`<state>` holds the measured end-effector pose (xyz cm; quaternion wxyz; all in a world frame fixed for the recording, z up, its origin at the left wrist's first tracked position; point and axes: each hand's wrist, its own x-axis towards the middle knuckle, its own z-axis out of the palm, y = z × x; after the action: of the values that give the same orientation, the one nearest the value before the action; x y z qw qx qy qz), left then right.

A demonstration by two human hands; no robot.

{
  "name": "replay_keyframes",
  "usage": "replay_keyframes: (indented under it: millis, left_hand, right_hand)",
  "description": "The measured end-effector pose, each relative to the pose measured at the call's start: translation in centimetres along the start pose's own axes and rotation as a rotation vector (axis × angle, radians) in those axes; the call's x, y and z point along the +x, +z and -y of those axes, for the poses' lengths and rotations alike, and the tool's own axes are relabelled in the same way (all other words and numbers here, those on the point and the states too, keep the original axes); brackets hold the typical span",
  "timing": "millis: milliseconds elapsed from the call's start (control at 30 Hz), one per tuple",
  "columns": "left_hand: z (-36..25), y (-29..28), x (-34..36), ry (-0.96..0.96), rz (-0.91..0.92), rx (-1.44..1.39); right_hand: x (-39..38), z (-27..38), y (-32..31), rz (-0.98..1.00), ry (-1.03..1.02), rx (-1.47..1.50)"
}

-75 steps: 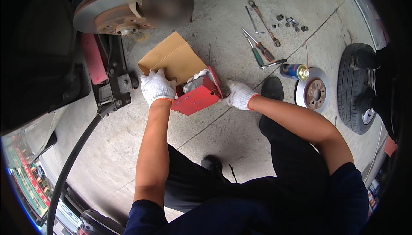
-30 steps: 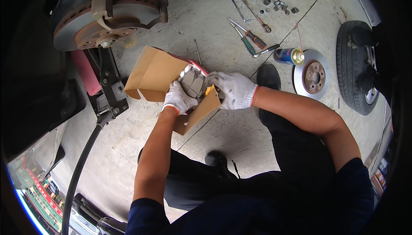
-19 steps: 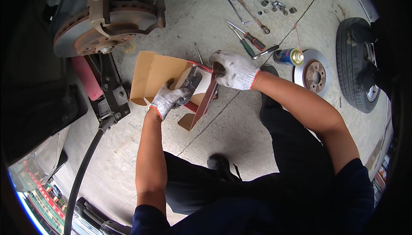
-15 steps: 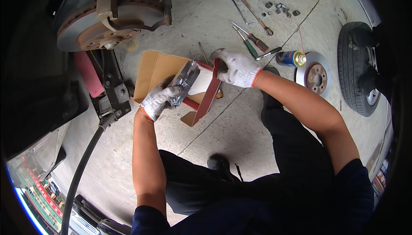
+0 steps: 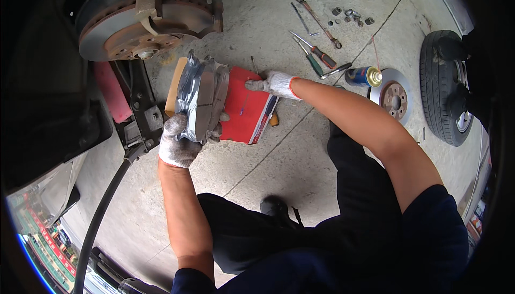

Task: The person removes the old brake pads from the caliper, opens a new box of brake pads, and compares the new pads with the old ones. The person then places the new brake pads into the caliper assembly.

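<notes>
My left hand [image 5: 181, 138], in a white work glove stained grey, is closed around a pack of brake pads [image 5: 203, 98] in clear plastic wrap, holding it upright. The thumb is on the near side and fingertips show at the right of the pack. Just right of it lies a red cardboard box [image 5: 240, 109] with its lid side up. My gloved right hand [image 5: 273, 85] grips the box at its far right edge, a digit lying on the red face; its other fingers are mostly hidden. A brown cardboard flap [image 5: 174, 87] shows behind the pack.
A rusty brake disc [image 5: 145, 31] with its bracket is at the far left, above a jack [image 5: 137, 101]. Screwdrivers [image 5: 322, 57], a wrench [image 5: 319, 20] and several sockets [image 5: 354, 15] lie ahead. At right are a spray can [image 5: 362, 76], another disc [image 5: 395, 98] and a wheel [image 5: 434, 87].
The brake pads have come up and left out of the box, in my left hand. The box's open flap has been folded over, and its red face now shows. My right hand has moved slightly lower.
</notes>
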<state>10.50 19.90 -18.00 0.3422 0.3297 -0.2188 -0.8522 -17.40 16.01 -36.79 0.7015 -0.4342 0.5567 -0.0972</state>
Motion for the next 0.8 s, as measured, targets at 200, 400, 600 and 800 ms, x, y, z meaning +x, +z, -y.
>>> replay_keyframes:
  millis: [200, 400, 600, 800]
  left_hand:
    - [0.4, 0.5, 0.1, 0.025, -0.105, -0.202]
    - [0.1, 1.9, 0.1, 0.059, -0.302, -0.338]
    - [-0.3, -0.4, 0.1, 0.012, -0.284, -0.316]
    - [-0.9, -0.8, 2.3, 0.149, -0.268, -0.469]
  right_hand:
    - [-2.2, 1.6, 0.5, 0.017, -0.004, 0.116]
    - [-4.2, 2.4, 1.7, -0.078, -0.054, 0.165]
    - [-9.6, 4.0, 0.8, -0.039, 0.014, 0.273]
    - [-17.8, 5.0, -2.7, -0.217, 0.21, 0.47]
